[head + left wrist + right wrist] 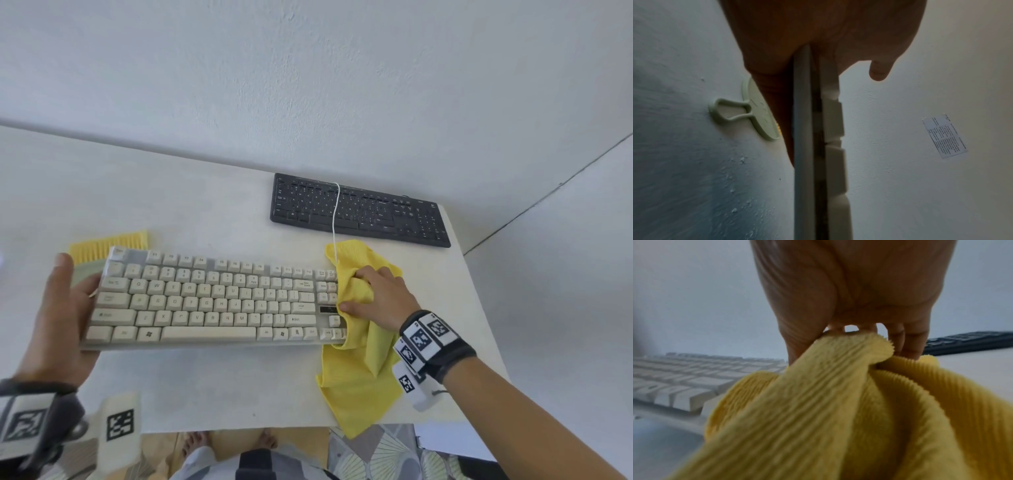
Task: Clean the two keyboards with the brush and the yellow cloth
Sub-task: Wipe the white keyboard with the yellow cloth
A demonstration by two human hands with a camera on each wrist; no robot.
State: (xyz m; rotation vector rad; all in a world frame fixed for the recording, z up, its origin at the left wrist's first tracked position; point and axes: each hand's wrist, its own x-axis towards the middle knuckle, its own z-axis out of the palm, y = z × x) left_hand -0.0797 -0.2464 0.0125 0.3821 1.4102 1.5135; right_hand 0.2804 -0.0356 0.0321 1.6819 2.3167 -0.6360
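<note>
The white keyboard point(212, 298) is gripped at its end by the left hand point(58, 318), fingers beneath, thumb above; keep that grip firm. The yellow cloth point(359, 346) is bunched in the right hand point(376, 294)'s curled fingers point(906, 340) at the opposite end, so I'd wipe with light strokes. The brush point(113, 243) lies just beyond the left fingertips.

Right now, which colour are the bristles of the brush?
Yellow. The brush shows its bristles best in the head view, behind the white keyboard.
</note>
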